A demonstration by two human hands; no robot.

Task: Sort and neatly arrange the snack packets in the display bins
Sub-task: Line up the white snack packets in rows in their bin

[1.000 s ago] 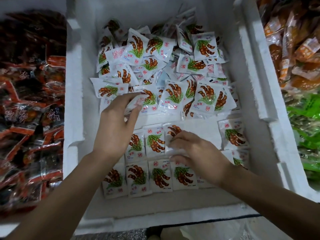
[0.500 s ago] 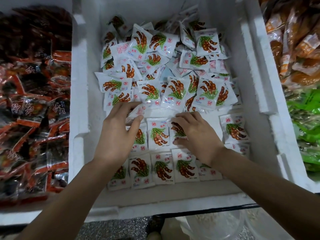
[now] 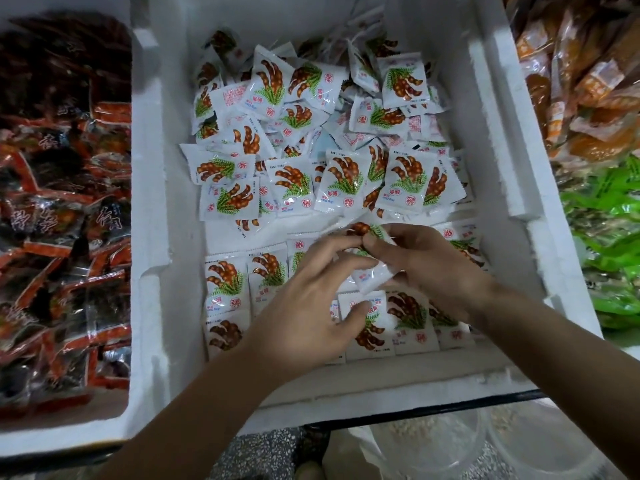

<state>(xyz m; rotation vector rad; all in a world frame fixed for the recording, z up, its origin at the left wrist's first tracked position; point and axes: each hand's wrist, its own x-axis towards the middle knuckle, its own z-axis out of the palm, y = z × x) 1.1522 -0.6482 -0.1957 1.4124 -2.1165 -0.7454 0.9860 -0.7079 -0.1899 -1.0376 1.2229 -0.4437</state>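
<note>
Middle foam bin (image 3: 159, 237): two near rows of tamarind packets (image 3: 227, 282) laid flat, face up, judged partly done; loose heap (image 3: 301, 181) at the far end unsorted, the larger share left. One held packet (image 3: 372, 271) lifted just above the rows, pinched by right hand (image 3: 436, 268); left hand (image 3: 311, 306) fingers spread, tips touching its top edge. Half a second earlier both hands lay flat on the rows, nothing lifted

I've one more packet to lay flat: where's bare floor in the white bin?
A bare strip between the front row and the near wall; a narrower gap along the left wall. The far pile is crowded, overlapping.
</note>
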